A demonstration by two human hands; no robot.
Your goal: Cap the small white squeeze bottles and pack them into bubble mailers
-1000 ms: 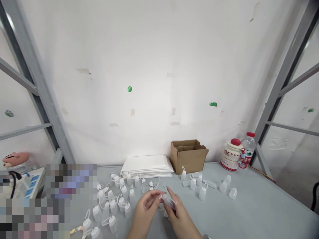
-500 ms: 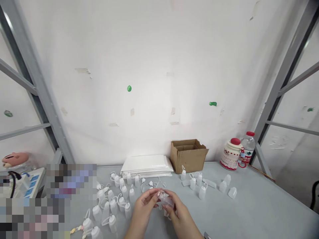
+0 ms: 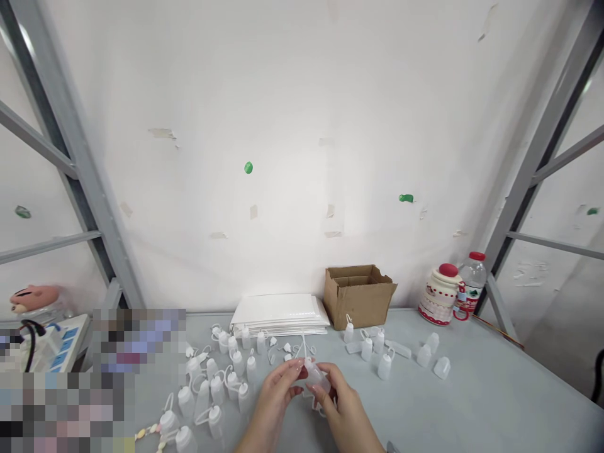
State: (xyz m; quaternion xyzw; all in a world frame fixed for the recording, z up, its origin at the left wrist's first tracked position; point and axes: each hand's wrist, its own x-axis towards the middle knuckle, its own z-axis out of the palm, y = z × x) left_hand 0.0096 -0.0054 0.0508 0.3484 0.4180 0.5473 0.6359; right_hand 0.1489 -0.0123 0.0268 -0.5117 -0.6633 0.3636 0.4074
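Observation:
In front of me a small translucent squeeze bottle is tilted between my two hands. My right hand is closed around the bottle's body, with the thumb pressing its lower side. The fingertips of my left hand pinch at the bottle's neck, where a white cap strap sticks up in a loop. Part of the neck is hidden by those fingers. Loose white caps lie on the table just beyond. Below my hands is another white strap piece, partly covered.
Many similar capped bottles crowd the grey table on the left. Several more bottles are on the right, some without caps. A white stack of flat sheets, a cardboard box and a red-lidded jar stand by the wall.
The white strap loop now stands up from the bottle's neck, and my left fingertips have shifted on the neck. The view has moved slightly.

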